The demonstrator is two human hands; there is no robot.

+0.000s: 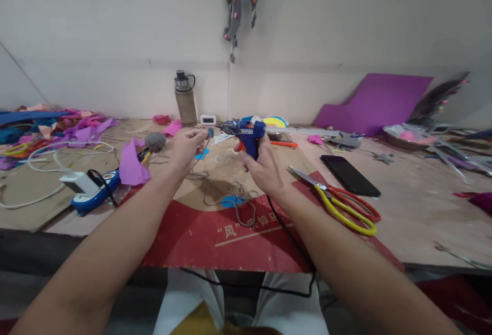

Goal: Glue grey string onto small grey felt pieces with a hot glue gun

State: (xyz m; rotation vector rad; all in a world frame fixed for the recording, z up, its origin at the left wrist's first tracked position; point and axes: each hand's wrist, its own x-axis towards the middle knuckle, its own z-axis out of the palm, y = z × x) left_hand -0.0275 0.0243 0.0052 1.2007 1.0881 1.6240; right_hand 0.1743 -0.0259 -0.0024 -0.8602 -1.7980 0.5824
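My right hand [265, 167] is wrapped round the handle of a blue glue gun [246, 132], whose nozzle points left. My left hand [187, 146] pinches a small blue-grey piece [209, 132] right at the nozzle tip, with a thin grey string hanging from it. Both hands hover above a brown and red cardboard sheet [215, 232]. On the cardboard lie loose grey string [234, 194] and a small blue cut-out [230, 201]. The gun's black cord [292, 245] runs down past my right forearm and over the table edge.
Yellow and red scissors [338, 202] and a black phone [349, 175] lie to the right. A grey yarn ball [155, 141], purple scraps [132, 166] and a blue power strip [94, 194] with white cables sit left. A bottle [185, 98] stands by the back wall, a purple sheet [374, 102] leans far right.
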